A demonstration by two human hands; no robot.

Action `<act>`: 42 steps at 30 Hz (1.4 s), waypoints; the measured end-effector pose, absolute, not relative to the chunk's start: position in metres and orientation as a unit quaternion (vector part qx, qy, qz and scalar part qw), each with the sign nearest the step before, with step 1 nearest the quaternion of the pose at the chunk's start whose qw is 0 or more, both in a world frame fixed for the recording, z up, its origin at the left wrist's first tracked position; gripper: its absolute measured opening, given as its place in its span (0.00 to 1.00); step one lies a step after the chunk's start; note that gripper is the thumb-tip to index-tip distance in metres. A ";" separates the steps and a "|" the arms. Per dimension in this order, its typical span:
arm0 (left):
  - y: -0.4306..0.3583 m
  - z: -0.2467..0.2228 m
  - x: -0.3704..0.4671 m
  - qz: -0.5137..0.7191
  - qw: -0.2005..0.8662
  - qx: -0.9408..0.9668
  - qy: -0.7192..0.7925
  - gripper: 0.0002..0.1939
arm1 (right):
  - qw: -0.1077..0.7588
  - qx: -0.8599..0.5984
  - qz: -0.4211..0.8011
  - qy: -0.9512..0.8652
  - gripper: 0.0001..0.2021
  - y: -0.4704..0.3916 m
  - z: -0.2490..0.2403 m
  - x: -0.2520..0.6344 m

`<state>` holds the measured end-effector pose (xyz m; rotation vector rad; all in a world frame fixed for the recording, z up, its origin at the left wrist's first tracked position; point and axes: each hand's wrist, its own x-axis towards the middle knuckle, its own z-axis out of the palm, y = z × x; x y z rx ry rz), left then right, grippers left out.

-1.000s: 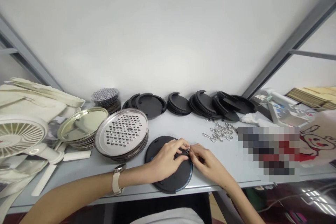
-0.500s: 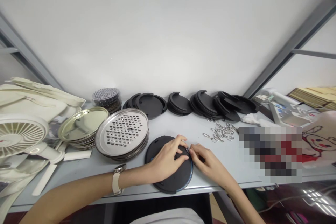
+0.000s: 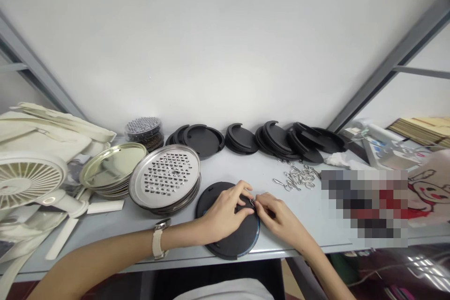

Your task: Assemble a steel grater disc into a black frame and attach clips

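Note:
A round black disc (image 3: pixel 230 239) lies flat at the table's front edge, a thin blue line along its right rim. Over its upper right part rests my left hand (image 3: pixel 227 211), palm down and wearing a watch, with thumb and forefinger curled round a small metal wire clip (image 3: pixel 252 202). My right hand (image 3: pixel 276 218) pinches the clip's other end from the right, at the disc's rim. Their fingertips almost meet and hide most of the clip. Similar loose metal clips (image 3: pixel 298 176) lie in a pile behind my right hand.
Stacked metal grater plates (image 3: pixel 168 176) and gold-coloured round plates (image 3: pixel 114 164) stand left. Black round trays (image 3: pixel 204 140) line the wall, beside a spiked disc stack (image 3: pixel 143 126). A white fan (image 3: pixel 26 183) lies far left; a printed bag (image 3: pixel 429 192) lies right.
Both hands keep their grip at the disc's right rim, with only tiny finger shifts. The whole view has slid very slightly to the right.

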<state>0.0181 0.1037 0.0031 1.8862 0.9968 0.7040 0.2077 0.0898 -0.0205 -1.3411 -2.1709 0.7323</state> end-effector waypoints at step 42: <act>0.102 0.007 0.017 0.282 0.443 0.753 0.397 0.17 | 0.257 -0.484 0.276 -0.789 0.16 0.092 -0.023 0.207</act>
